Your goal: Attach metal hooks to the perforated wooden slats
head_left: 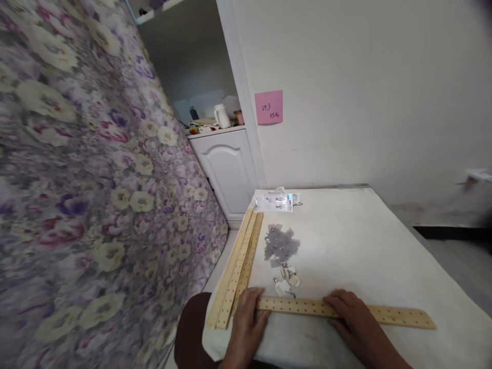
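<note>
Table (361, 241) with a pale covering, seen from above, its near edge partly hidden by the person's arms. A wooden strip (292, 306) with rows of small holes lies crosswise near that edge. The left hand (246, 324) is partly closed around its left end, thumb on the near side; that end is hidden beneath the fingers. The right hand (357, 319), also partly closed, grips the strip right of its middle, covering a short stretch; its thumb is on the near side too. Both forearms are cut off at the bottom.

More wooden strips (234, 277) lie along the table's left side, overlapping, so their exact number is hard to tell. Beyond the held strip are white pieces (283, 288) with metal bits, too small to identify, then a heap of greyish packets (281, 244) whose contents are unclear. Clear packaging (273, 203) lies at the far end, its print unreadable.

On the wall, a pink note (269, 107) reads "243"; the line below is unclear. At left, a flowered curtain (96, 179) hides part of a cupboard (226, 174).
</note>
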The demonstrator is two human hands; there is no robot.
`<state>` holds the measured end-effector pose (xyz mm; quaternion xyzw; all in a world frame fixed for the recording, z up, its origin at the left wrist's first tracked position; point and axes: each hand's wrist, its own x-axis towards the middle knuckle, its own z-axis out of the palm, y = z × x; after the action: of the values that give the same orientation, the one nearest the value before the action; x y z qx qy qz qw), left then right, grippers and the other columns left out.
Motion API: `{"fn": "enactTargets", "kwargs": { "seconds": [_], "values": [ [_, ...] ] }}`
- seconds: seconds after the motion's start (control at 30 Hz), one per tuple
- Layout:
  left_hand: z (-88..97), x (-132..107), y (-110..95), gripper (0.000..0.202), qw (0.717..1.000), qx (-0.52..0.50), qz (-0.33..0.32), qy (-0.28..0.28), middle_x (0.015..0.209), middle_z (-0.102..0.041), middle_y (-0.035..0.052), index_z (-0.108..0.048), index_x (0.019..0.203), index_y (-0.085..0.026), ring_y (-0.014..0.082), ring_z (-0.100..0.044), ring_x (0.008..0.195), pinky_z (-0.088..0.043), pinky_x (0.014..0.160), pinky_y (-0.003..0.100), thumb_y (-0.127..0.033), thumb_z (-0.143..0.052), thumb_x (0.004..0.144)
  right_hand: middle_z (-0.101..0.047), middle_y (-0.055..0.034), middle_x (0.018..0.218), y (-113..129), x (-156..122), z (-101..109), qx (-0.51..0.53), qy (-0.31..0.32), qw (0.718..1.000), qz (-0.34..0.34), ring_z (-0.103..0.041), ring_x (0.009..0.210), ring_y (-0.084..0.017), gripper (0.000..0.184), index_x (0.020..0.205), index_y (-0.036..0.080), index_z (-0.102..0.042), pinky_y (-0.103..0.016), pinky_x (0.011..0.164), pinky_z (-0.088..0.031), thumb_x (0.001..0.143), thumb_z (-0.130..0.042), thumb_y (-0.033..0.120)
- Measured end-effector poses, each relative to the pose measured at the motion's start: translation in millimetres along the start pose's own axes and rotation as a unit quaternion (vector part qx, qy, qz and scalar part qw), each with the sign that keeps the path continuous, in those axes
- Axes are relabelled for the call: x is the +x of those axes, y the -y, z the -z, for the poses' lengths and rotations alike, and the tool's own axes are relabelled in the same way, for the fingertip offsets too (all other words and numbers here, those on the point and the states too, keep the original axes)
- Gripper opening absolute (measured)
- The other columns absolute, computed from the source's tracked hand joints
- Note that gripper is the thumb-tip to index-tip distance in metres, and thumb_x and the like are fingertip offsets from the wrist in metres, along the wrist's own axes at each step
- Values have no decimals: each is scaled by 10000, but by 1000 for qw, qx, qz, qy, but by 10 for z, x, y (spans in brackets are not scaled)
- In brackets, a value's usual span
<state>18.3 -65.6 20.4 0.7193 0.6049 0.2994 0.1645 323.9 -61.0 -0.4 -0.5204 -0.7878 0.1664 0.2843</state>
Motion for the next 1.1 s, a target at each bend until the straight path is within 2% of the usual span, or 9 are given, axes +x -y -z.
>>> {"fn": "enactTargets", "kwargs": {
  "seconds": [0.17, 0.37, 0.5, 0.57, 0.67, 0.77, 0.87, 0.97, 1.1],
  "values": [
    [-33, 29, 13, 437, 998, -53, 20, -14, 1236, -603, 86, -594, 1189, -236, 268, -512, 1200, -394, 1048, 454, -192, -593, 754, -670, -78, 1074, 11, -11, -12, -1, -18, 1000, 13, -605, 998, -244, 253, 1074, 266, -652, -405, 880, -486, 852, -531, 273],
    [-73, 125, -23, 448, 993, -112, 31, -22, 1197, -616, 68, -590, 1172, -249, 249, -546, 1150, -417, 1020, 430, -175, -608, 731, -675, -85, 1055, -80, -25, 55, 0, -28, 1000, 15, -612, 984, -245, 248, 1058, 259, -661, -402, 860, -501, 846, -536, 294],
    [-50, 173, -47, 442, 994, -111, 13, -1, 1165, -621, 61, -589, 1164, -250, 238, -552, 1121, -428, 999, 402, -163, -621, 732, -662, -78, 1088, -159, -48, 44, 0, -25, 1000, 5, -601, 1012, -242, 269, 1088, 269, -645, -405, 882, -496, 837, -552, 296],
    [-8, 208, -80, 413, 994, -113, 1, 13, 1170, -616, 63, -581, 1173, -255, 235, -552, 1118, -434, 990, 391, -200, -616, 765, -657, -78, 1098, -175, -58, 18, 1, -29, 1000, 3, -598, 1021, -244, 274, 1091, 268, -641, -406, 887, -494, 830, -561, 289],
    [44, 308, -161, 306, 994, -106, -26, 21, 1179, -605, 75, -587, 1162, -255, 231, -536, 1136, -421, 998, 391, -260, -507, 867, -652, -84, 1123, -177, -71, -20, -3, -43, 999, -4, -595, 1036, -257, 293, 1113, 267, -629, -427, 897, -488, 830, -563, 307],
    [35, 458, -246, 291, 995, -70, -53, 54, 1193, -580, 91, -609, 1117, -234, 219, -530, 1132, -421, 980, 365, -205, -429, 891, -647, -88, 1147, -162, -78, -29, -10, -44, 999, -8, -586, 1066, -265, 315, 1144, 265, -616, -448, 915, -478, 844, -547, 331],
    [-7, 600, -295, 304, 993, -43, -63, 92, 1116, -602, 76, -630, 1039, -226, 200, -564, 1048, -442, 909, 319, -117, -430, 837, -649, -88, 1141, -134, -71, -11, -9, -32, 999, -10, -587, 1064, -263, 304, 1132, 261, -624, -445, 914, -478, 847, -538, 322],
    [-20, 685, -307, 264, 993, -31, -59, 101, 947, -621, 47, -630, 896, -214, 186, -582, 911, -443, 813, 289, -73, -444, 771, -650, -84, 1127, -105, -57, 11, -4, -18, 1000, -16, -591, 1046, -254, 296, 1119, 256, -626, -433, 910, -479, 836, -545, 286],
    [12, 703, -302, 178, 994, -15, -40, 99, 837, -589, 27, -573, 756, -202, 175, -562, 814, -412, 725, 266, -72, -452, 736, -646, -87, 1127, -79, -47, 29, 1, -18, 1000, -17, -582, 1055, -251, 290, 1118, 243, -621, -433, 922, -467, 846, -525, 271]
  ]
}}
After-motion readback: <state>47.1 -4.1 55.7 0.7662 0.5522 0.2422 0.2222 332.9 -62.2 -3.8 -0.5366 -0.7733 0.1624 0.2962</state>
